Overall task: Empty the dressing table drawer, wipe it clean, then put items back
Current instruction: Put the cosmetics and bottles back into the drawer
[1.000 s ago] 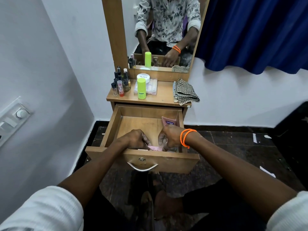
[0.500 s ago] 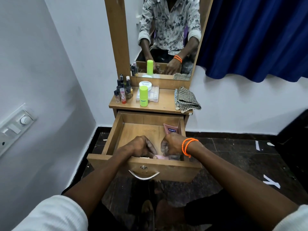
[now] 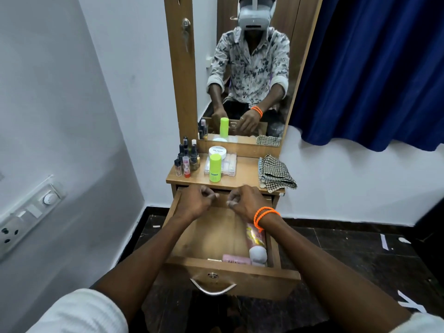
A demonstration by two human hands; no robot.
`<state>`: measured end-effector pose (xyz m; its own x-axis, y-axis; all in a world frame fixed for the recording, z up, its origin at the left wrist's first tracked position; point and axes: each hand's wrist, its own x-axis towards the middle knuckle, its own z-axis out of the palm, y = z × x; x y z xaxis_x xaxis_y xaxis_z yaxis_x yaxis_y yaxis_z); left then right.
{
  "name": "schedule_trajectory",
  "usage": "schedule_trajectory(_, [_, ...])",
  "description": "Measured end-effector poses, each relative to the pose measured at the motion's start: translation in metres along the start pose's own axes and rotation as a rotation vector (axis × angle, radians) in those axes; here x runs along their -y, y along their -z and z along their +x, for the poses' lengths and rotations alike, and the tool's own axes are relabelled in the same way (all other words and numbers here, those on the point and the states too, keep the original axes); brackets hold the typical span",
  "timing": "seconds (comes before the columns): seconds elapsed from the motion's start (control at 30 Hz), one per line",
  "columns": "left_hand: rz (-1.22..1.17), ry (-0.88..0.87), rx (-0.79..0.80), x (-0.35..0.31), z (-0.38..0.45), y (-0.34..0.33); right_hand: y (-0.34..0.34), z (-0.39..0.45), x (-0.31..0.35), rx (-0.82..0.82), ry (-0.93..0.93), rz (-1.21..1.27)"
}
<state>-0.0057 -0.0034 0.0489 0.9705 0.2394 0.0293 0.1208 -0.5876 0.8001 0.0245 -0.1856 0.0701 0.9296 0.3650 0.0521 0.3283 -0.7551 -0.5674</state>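
Note:
The wooden drawer (image 3: 240, 276) of the dressing table stands pulled out. Inside it, a pink tube (image 3: 255, 235) with a white cap lies along the right wall. A flat pink item (image 3: 236, 259) rests against the front wall. My left hand (image 3: 197, 200) and my right hand (image 3: 245, 200) hover side by side over the drawer's back edge, just below the tabletop. Both have their fingers curled in, and I see nothing in them. An orange band circles my right wrist.
On the tabletop (image 3: 247, 174) stand a green bottle (image 3: 215, 168), a white jar (image 3: 217, 151) on a clear box, several small bottles (image 3: 187, 159) and a folded checked cloth (image 3: 276, 173). A mirror rises behind. A blue curtain (image 3: 372, 68) hangs right, a switch panel (image 3: 28, 212) left.
Both hands have come up from the front of the drawer to its back edge, leaving the pink items inside. The view has tilted upward.

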Motion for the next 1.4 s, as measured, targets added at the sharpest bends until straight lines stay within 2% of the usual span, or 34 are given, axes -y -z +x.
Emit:
schedule_trajectory(0.1, [0.009,-0.005,-0.167,-0.009,0.013,0.006,0.001,0.023,0.008,-0.187,-0.109,0.175])
schedule_trajectory(0.2, [-0.005,-0.038,-0.228,-0.020,0.021,0.012,0.003,0.042,0.016,-0.237,-0.161,0.246])
schedule_trajectory(0.47, [-0.065,-0.165,-0.110,-0.032,0.043,0.013,0.003,0.071,0.029,-0.188,-0.098,0.249])
schedule_trajectory(0.67, [-0.086,-0.175,-0.154,-0.030,0.044,0.020,0.002,0.065,0.032,-0.210,-0.036,0.307])
schedule_trajectory(0.9, [-0.025,-0.238,-0.070,-0.018,0.017,0.043,0.001,0.033,0.035,-0.135,0.008,0.383])
schedule_trajectory(1.1, [-0.026,-0.155,0.066,0.006,-0.015,0.064,-0.028,0.006,0.038,-0.021,0.024,0.387])
schedule_trajectory(1.27, [0.030,-0.114,0.143,0.028,-0.039,0.075,-0.061,-0.017,0.042,0.082,-0.072,0.399])
schedule_trajectory(1.4, [0.046,-0.069,0.178,0.042,-0.052,0.080,-0.088,-0.030,0.049,0.133,-0.068,0.435])
